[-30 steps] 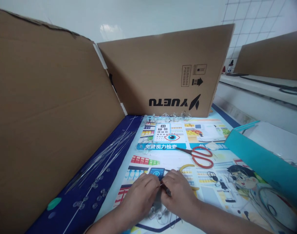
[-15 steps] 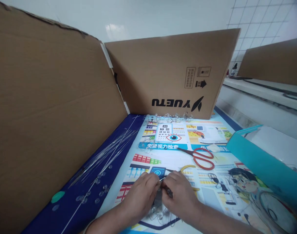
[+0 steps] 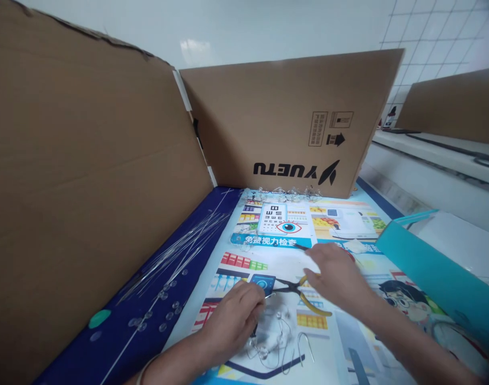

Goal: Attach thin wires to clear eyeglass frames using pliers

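My left hand (image 3: 236,315) rests on the printed mat (image 3: 348,331) with its fingers pinched on a small bent wire piece (image 3: 269,295). Just to its right lie yellow-handled pliers (image 3: 308,299), apart from both hands. My right hand (image 3: 334,272) reaches forward and lies over the handles of the red scissors, whose dark blade (image 3: 299,246) sticks out to the left. Its fingers curve down out of sight. Below my left hand lie several wire hooks and clear beads (image 3: 278,342).
Cardboard walls stand at the left (image 3: 87,176) and at the back (image 3: 284,123). Thin straight wires (image 3: 180,251) and loose clear beads (image 3: 160,313) lie on the blue strip. A teal box (image 3: 432,272) stands at the right.
My right hand has let go beside the left hand and moved forward-right onto the scissors. The pliers and the wire hooks it covered now show. My left hand has stayed put.
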Demonstrator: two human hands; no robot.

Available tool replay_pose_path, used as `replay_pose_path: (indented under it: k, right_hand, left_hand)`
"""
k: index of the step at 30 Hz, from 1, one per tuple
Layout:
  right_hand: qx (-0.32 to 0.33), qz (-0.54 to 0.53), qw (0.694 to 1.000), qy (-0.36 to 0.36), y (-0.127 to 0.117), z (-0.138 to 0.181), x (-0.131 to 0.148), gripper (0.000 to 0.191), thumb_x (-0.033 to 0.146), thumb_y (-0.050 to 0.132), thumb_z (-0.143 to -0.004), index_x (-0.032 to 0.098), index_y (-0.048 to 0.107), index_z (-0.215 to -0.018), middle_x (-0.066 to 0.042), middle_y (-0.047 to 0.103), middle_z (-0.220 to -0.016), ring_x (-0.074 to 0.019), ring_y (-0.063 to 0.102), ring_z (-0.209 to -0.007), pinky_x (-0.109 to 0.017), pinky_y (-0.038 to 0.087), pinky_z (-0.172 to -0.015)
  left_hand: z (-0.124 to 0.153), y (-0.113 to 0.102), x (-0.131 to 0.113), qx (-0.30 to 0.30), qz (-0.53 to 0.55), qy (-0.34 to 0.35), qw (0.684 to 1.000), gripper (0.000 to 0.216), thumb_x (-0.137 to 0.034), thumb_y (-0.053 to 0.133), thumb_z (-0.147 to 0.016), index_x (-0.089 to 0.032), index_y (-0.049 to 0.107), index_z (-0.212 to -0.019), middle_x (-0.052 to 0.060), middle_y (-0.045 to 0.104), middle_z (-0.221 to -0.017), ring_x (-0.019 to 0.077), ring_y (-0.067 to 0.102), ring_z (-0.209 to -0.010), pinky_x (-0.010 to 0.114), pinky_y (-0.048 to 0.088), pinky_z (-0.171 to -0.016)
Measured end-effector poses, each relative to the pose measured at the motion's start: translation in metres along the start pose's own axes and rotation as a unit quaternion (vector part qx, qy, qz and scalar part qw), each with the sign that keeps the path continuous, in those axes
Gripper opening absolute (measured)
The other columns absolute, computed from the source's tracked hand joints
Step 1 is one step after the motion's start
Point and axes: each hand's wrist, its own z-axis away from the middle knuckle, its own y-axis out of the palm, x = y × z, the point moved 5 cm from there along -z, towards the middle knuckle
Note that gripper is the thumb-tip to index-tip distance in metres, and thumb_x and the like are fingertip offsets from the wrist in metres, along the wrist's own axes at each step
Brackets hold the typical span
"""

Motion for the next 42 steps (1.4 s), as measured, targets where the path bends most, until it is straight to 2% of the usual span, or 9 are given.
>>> replay_pose_path:
  k: [1,3,5,12,21,28,34,38,42]
  right_hand:
    - [0.023,0.063,0.997,0.035,0.001,-0.002,-0.018,0.041,0.041,0.046,-0.082,0.020,0.052,-0.117,-0.013,0.051,-0.118,-0.0310,0.041,-0.109,-0.043,0.031,-0.088]
    - [0.043,0.086,0.994,0.056,0.004,-0.004,-0.042,0.047,0.046,0.048,-0.080,0.018,0.052,-0.118,-0.018,0.048,-0.121,-0.0362,0.040,-0.110,-0.048,0.031,-0.084]
    - [0.063,0.090,0.993,0.054,0.012,-0.003,-0.055,0.047,0.047,0.046,-0.082,0.019,0.051,-0.119,-0.017,0.050,-0.118,-0.0336,0.045,-0.104,-0.045,0.034,-0.081]
    - [0.068,0.078,0.994,0.026,0.024,-0.002,-0.048,0.041,0.035,0.039,-0.087,0.019,0.046,-0.124,-0.014,0.053,-0.109,-0.0276,0.046,-0.099,-0.038,0.033,-0.082]
    - [0.085,0.061,0.994,0.031,0.028,-0.004,-0.053,0.032,0.026,0.043,-0.081,0.014,0.056,-0.107,-0.013,0.055,-0.093,-0.0261,0.048,-0.092,-0.035,0.032,-0.080]
    - [0.114,0.029,0.993,0.008,0.024,0.004,-0.061,0.047,0.032,0.054,-0.074,0.018,0.052,-0.119,-0.013,0.055,-0.104,-0.0270,0.047,-0.101,-0.033,0.033,-0.083]
    - [0.099,0.026,0.994,0.020,0.013,0.005,-0.050,0.046,0.024,0.056,-0.070,0.018,0.055,-0.115,-0.012,0.056,-0.100,-0.0257,0.050,-0.095,-0.033,0.037,-0.077]
    - [0.077,0.018,0.997,0.002,-0.004,0.007,-0.031,0.036,0.030,0.048,-0.080,0.018,0.055,-0.113,-0.012,0.056,-0.102,-0.0271,0.047,-0.100,-0.037,0.034,-0.082]
    - [0.110,-0.052,0.987,-0.107,-0.005,0.016,0.002,0.057,0.048,0.062,-0.070,0.024,0.049,-0.121,-0.008,0.053,-0.113,-0.0263,0.045,-0.104,-0.036,0.034,-0.085]
  left_hand:
    - [0.000,-0.001,-0.001,-0.001,0.003,0.003,1.000,0.013,-0.010,0.034,-0.088,-0.018,0.044,-0.086,0.004,0.052,-0.081,0.0182,0.045,-0.076,0.033,0.035,-0.073]
    - [-0.001,-0.003,-0.003,-0.005,0.008,0.012,1.000,0.014,-0.009,0.034,-0.088,-0.018,0.044,-0.084,0.004,0.052,-0.080,0.0178,0.046,-0.075,0.032,0.035,-0.073]
    - [-0.002,-0.005,-0.005,-0.011,0.014,0.024,1.000,0.014,-0.008,0.035,-0.087,-0.019,0.044,-0.083,0.004,0.053,-0.079,0.0175,0.046,-0.074,0.032,0.036,-0.073]
    - [-0.002,-0.008,-0.004,-0.022,0.031,0.041,0.998,0.015,-0.007,0.037,-0.086,-0.019,0.046,-0.087,0.004,0.054,-0.080,0.0172,0.046,-0.074,0.032,0.036,-0.073]
    - [-0.005,-0.011,-0.006,-0.029,0.039,0.050,0.998,0.014,-0.008,0.037,-0.086,-0.019,0.046,-0.084,0.004,0.054,-0.079,0.0170,0.048,-0.074,0.033,0.036,-0.074]
    - [-0.007,-0.014,-0.005,-0.037,0.022,0.042,0.998,0.013,-0.012,0.037,-0.088,-0.019,0.046,-0.082,0.004,0.054,-0.077,0.0181,0.048,-0.074,0.033,0.036,-0.072]
    - [-0.007,-0.015,-0.003,-0.052,0.012,0.027,0.998,0.014,-0.012,0.037,-0.089,-0.018,0.048,-0.083,0.004,0.054,-0.077,0.0175,0.047,-0.073,0.030,0.037,-0.069]
    - [-0.005,-0.014,0.001,-0.053,0.020,0.017,0.998,0.014,-0.013,0.038,-0.089,-0.018,0.048,-0.081,0.003,0.053,-0.075,0.0169,0.047,-0.071,0.029,0.036,-0.067]
    - [-0.003,-0.011,0.007,-0.053,0.032,0.004,0.998,0.013,-0.014,0.038,-0.089,-0.018,0.049,-0.084,0.004,0.054,-0.078,0.0177,0.047,-0.075,0.030,0.037,-0.069]
